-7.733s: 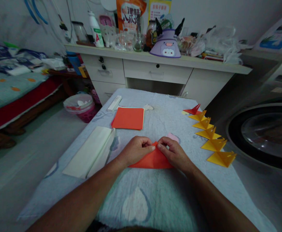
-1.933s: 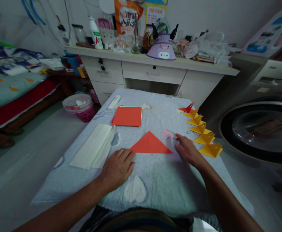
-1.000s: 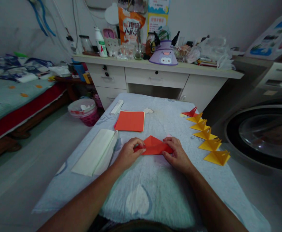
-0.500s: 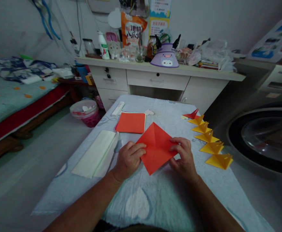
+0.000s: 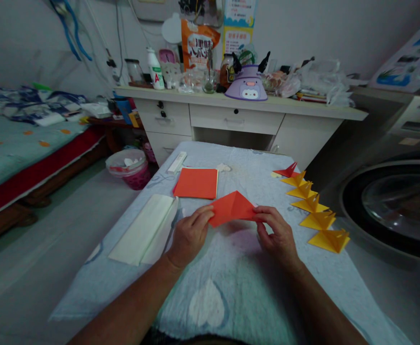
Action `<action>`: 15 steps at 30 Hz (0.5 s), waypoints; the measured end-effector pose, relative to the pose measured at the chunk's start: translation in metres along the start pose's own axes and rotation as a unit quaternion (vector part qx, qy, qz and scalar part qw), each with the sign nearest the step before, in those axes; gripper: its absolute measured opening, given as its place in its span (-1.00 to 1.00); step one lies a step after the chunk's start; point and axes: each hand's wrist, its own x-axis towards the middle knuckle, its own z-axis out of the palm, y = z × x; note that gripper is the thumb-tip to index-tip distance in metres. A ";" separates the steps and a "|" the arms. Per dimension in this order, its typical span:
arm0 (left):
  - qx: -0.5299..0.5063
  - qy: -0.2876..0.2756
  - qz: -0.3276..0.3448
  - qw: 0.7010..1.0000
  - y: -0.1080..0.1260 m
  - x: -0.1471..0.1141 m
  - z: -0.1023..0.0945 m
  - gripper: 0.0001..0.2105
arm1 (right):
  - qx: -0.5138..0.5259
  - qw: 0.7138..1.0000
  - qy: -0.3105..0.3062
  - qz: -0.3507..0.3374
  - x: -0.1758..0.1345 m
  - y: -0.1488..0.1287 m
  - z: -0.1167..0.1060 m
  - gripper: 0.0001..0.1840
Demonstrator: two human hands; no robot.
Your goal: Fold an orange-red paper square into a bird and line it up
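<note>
A creased sheet of red-orange origami paper (image 5: 233, 207) is held between my hands above the cloth-covered table. Its near half is bent under, so a wide peaked shape faces me. My left hand (image 5: 191, 235) pinches the left corner, while my right hand (image 5: 275, 233) pinches the right one between thumb and fingers. Just beyond lies a stack of red-orange paper squares (image 5: 197, 183). To the left rests a folded white sheet (image 5: 145, 230). Several folded yellow paper figures (image 5: 328, 239) stand in a row along the right, with a red folded figure (image 5: 287, 170) at the far end.
A small white box (image 5: 177, 163) lies at the table's far left. Behind the table (image 5: 210, 302) is a white desk (image 5: 231, 103) crowded with bottles, jars and bags. A washing machine (image 5: 404, 143) stands right; a pink bin (image 5: 134, 175) and a bed (image 5: 26, 143) are left.
The paper was an open diamond; now its near corner has folded under and away, leaving a peaked shape. Both hands still hold its side corners.
</note>
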 end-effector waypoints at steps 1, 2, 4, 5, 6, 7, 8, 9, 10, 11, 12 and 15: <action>-0.026 -0.003 -0.018 0.999 0.000 0.000 0.001 -0.70 | 0.000 1.000 0.001 0.000 0.000 0.000 0.000 -0.73; -0.055 -0.004 -0.035 0.998 0.001 0.001 0.002 -0.70 | 0.002 1.000 0.000 -0.002 0.000 -0.001 0.001 -0.74; -0.113 -0.004 -0.055 0.992 0.001 0.002 0.003 -0.71 | 0.011 1.000 -0.005 -0.007 0.000 -0.002 0.002 -0.74; -0.138 -0.005 -0.059 0.989 0.001 0.002 0.003 -0.73 | 0.016 1.000 -0.008 -0.010 0.000 -0.003 0.002 -0.73; -0.159 -0.011 -0.061 0.985 0.001 0.003 0.003 -0.74 | 0.021 1.000 -0.011 -0.011 0.000 -0.003 0.002 -0.72; -0.176 -0.018 -0.064 0.982 0.001 0.003 0.003 -0.75 | 0.025 1.000 -0.014 -0.009 0.000 -0.003 0.002 -0.71; -0.188 -0.025 -0.069 0.980 0.000 0.003 0.002 -0.76 | 0.029 0.999 -0.013 -0.003 0.000 -0.003 0.002 -0.70; -0.196 -0.030 -0.077 0.977 0.000 0.004 0.002 -0.77 | 0.033 0.999 -0.008 0.009 -0.001 -0.001 0.002 -0.68; -0.203 -0.033 -0.084 0.975 0.000 0.004 0.001 -0.77 | 0.039 0.999 -0.003 0.026 -0.001 0.001 0.002 -0.66; -0.209 -0.032 -0.090 0.973 0.000 0.005 0.001 -0.78 | 0.047 0.998 0.003 0.046 -0.001 0.004 0.002 -0.62; -0.215 -0.028 -0.092 0.972 -0.001 0.005 0.001 -0.79 | 0.058 0.996 0.007 0.066 -0.002 0.007 0.002 -0.56; -0.231 -0.017 -0.090 0.969 -0.001 0.006 0.001 -0.78 | 0.116 0.987 -0.020 0.108 -0.004 0.016 0.003 -0.40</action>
